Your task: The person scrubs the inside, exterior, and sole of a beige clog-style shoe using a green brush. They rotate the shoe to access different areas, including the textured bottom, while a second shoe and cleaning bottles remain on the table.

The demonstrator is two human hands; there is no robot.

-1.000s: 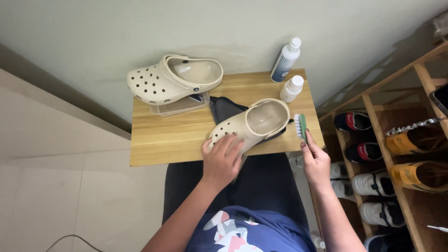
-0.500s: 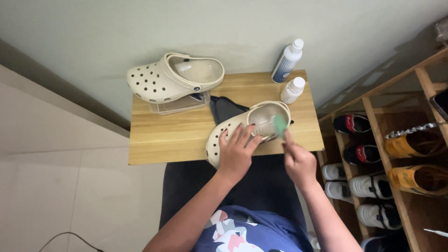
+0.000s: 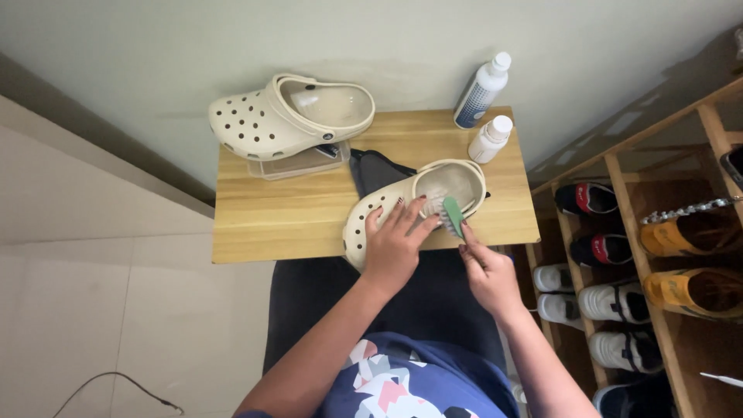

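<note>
The left hand (image 3: 395, 244) is lying spread over the toe of a cream clog (image 3: 414, 203), steadying it at the table's (image 3: 294, 220) five o'clock edge. The right hand (image 3: 486, 271) is pinching a green brush (image 3: 451, 215), bristles meeting the clog's opening. Scrubbing looks underway; the second clog (image 3: 290, 116), at eleven o'clock, is sitting untouched.

- Left hand (image 3: 395, 244) lies flat on top of the near cream clog (image 3: 414, 203), fingers spread over the perforated toe.
- Right hand (image 3: 487, 271) grips a green-handled brush (image 3: 451, 214); bristles at the clog's opening.
- Clog rests on a dark cloth (image 3: 375, 169) on the wooden table (image 3: 294, 220).
- Second clog (image 3: 290, 116) far left, on a clear tray (image 3: 298, 164).
- Two white bottles (image 3: 486, 108) far right.
- Shoe rack (image 3: 658, 232) to the right.
</note>
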